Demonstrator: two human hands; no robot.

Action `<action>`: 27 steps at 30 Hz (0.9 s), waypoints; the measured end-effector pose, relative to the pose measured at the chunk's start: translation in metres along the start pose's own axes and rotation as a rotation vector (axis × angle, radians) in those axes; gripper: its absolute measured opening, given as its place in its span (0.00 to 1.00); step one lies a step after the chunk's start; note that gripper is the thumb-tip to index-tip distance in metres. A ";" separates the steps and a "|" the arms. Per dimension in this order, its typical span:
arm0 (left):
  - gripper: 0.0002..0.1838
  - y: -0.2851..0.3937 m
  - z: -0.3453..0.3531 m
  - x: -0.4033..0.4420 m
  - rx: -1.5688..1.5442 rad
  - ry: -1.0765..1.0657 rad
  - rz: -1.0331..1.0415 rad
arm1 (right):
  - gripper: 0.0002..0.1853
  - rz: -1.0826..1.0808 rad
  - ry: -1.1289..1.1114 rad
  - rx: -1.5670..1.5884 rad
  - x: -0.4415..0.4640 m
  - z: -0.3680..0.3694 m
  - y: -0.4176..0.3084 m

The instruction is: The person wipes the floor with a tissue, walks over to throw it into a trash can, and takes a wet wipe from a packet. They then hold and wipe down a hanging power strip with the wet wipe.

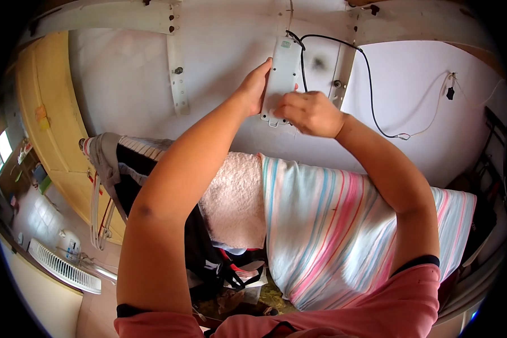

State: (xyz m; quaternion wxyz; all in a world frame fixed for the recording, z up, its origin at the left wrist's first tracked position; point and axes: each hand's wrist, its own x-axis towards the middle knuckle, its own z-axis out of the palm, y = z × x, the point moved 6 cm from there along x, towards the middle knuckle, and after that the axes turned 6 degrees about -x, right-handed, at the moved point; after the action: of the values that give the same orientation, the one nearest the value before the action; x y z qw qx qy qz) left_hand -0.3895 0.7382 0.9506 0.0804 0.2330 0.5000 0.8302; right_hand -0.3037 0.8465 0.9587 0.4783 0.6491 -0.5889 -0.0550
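Note:
A long pale grey power strip point(284, 67) is held up against the wall, its screwed back face toward me. A black cable point(368, 65) runs from its top end, and a small loop sticks out at its bottom. My left hand point(256, 90) grips the strip's left edge, thumb along the side and fingers behind it. Over the lower right part of the strip, my right hand point(315, 112) is closed, with its fingertips pinched near the face. The motion blurs it slightly, and whatever it pinches, if anything, I cannot make out.
Below hang a striped cloth point(321, 219) and a fluffy pale towel point(236, 197). The black cable loops right and joins a thin white wire point(428, 128) on the wall. At left are a yellow door point(53, 124) and a white fan-like grille point(65, 270).

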 end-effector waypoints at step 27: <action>0.29 0.001 0.003 -0.001 -0.042 -0.027 0.011 | 0.08 0.427 0.254 -0.055 -0.014 -0.013 0.050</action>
State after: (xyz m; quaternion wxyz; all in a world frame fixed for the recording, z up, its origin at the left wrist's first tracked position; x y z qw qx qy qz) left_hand -0.3874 0.7396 0.9524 0.0877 0.2453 0.4798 0.8378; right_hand -0.3349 0.8725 0.9927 0.5668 0.4985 -0.6462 0.1132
